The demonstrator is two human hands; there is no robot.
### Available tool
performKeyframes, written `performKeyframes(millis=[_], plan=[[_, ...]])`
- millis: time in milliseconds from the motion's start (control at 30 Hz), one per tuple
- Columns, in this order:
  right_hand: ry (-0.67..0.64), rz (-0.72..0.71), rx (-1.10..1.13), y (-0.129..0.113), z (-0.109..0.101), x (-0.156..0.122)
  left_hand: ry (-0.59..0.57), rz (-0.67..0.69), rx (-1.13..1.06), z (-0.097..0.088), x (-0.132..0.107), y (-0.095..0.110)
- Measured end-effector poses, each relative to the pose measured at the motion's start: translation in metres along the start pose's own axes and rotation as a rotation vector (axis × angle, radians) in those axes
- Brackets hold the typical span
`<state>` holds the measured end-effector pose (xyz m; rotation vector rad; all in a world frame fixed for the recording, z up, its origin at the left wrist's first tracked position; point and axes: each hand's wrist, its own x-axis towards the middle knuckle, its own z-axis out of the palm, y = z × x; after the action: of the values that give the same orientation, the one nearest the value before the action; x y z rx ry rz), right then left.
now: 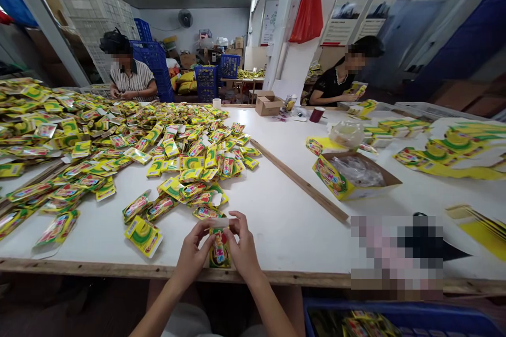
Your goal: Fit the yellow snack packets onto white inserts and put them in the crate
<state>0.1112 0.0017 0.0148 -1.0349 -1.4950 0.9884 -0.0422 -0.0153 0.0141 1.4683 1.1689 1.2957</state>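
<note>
Both of my hands hold one small yellow and green packet (220, 249) upright at the near edge of the white table (284, 210). My left hand (193, 251) pinches its left side and top with closed fingers. My right hand (242, 245) grips its right side, fingers curled over the white top flap. Just left of my hands lies a flat yellow packet (143, 235), and several more packets (190, 189) lie just beyond.
A big heap of the same packets (79, 137) covers the table's left half. A wooden strip (300, 181) runs diagonally across the middle. An open yellow carton (351, 175) stands to the right. Two people sit at the far side. A blue crate (395, 318) sits below right.
</note>
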Motion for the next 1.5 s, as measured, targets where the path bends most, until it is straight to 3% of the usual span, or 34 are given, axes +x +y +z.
performKeyframes(millis=[167,333,600,1000,1167,1333,1400,1500], plan=[[-0.070,-0.060,-0.034,-0.005,-0.009,-0.005,-0.001,0.051,0.080,0.005,0.000,0.009],[-0.021,-0.065,-0.033,-0.012,-0.009,-0.006,0.019,0.025,0.121,0.005,0.004,0.016],[0.003,0.088,-0.032,-0.020,-0.007,0.007,-0.016,-0.097,-0.006,0.004,0.018,0.012],[-0.056,0.202,0.140,-0.013,-0.010,0.010,0.054,-0.157,-0.125,0.008,0.010,0.004],[-0.090,0.134,0.079,-0.015,-0.016,0.004,0.054,-0.067,0.019,0.007,0.003,0.002],[-0.097,0.110,0.056,-0.016,-0.015,-0.008,-0.052,0.085,0.169,-0.002,-0.002,0.008],[-0.019,0.084,-0.020,-0.024,-0.029,-0.014,-0.086,0.103,0.216,-0.006,0.002,0.008],[0.122,0.083,-0.226,-0.041,-0.082,-0.028,-0.096,0.143,0.378,-0.016,0.015,0.002]])
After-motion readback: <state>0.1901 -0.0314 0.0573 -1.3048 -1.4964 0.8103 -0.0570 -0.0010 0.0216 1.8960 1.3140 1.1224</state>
